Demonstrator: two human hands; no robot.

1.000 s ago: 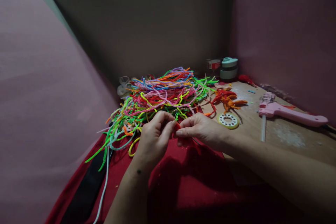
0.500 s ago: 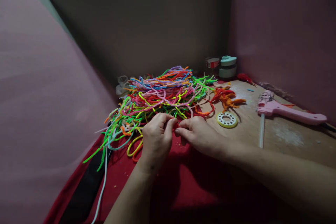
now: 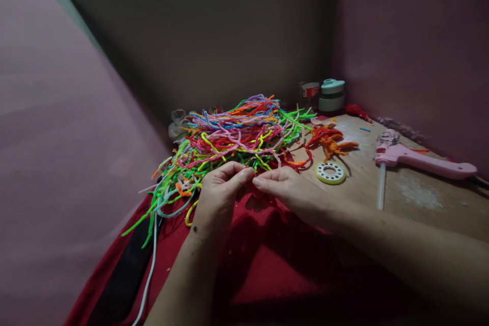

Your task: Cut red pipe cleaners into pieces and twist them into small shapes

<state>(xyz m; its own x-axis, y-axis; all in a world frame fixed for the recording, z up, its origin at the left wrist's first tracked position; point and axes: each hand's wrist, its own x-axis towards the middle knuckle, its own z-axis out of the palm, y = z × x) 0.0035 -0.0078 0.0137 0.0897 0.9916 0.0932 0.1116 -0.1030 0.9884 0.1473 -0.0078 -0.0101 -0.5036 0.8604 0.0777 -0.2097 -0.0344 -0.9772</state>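
My left hand (image 3: pixel 221 191) is closed in a pinch, thumb against forefinger, on a red pipe cleaner (image 3: pixel 254 175). From the other side my right hand (image 3: pixel 288 186) pinches the same red stem, its fingertips almost touching my left thumb. Most of the stem is hidden by my fingers, and what hangs below them blends into the red cloth (image 3: pixel 263 270). Just beyond both hands lies a large tangled pile of pipe cleaners (image 3: pixel 237 135) in green, pink, yellow, purple and orange.
Right of the hands a round white and yellow disc with holes (image 3: pixel 330 179) lies on the board. Behind it are twisted orange and red pipe cleaners (image 3: pixel 330 142). Farther right rests a pink glue gun (image 3: pixel 424 160) with a clear stick. A teal-lidded container (image 3: pixel 331 97) stands at the back.
My left hand has turned and shifted slightly left, its fingers straighter. My right hand has stayed close by, pinching the red stem. The pile and the tools have not moved.
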